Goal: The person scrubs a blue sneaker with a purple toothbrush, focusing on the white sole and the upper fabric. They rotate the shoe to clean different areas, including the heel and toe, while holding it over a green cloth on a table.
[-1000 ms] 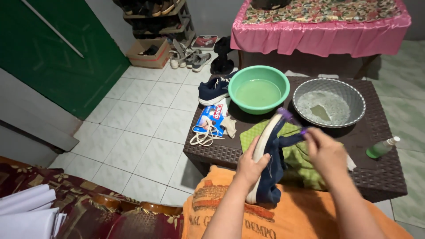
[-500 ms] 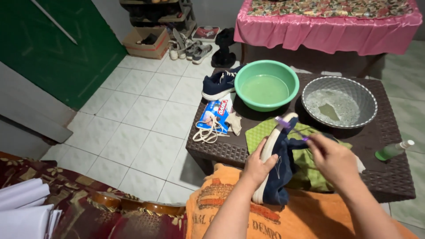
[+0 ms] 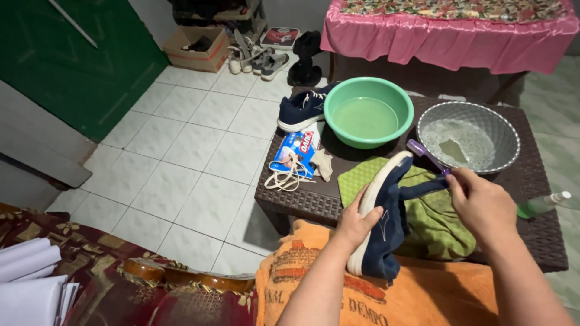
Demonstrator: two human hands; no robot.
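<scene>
The left hand is gripping a navy shoe by its sole above the lap, while the right hand is pinching a purple toothbrush at its tongue. Scrubbing seems underway; re-wetting would mean reaching the metal bowl just beyond. The worktop edge is lying close, with tiled floor open leftward.

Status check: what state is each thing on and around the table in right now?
Left hand: gripping navy shoe, upright.
Right hand: holding purple toothbrush at shoe.
Green basin: holds water.
Metal bowl: foamy water.
Second shoe: unlaced.
White laces: loose.
</scene>
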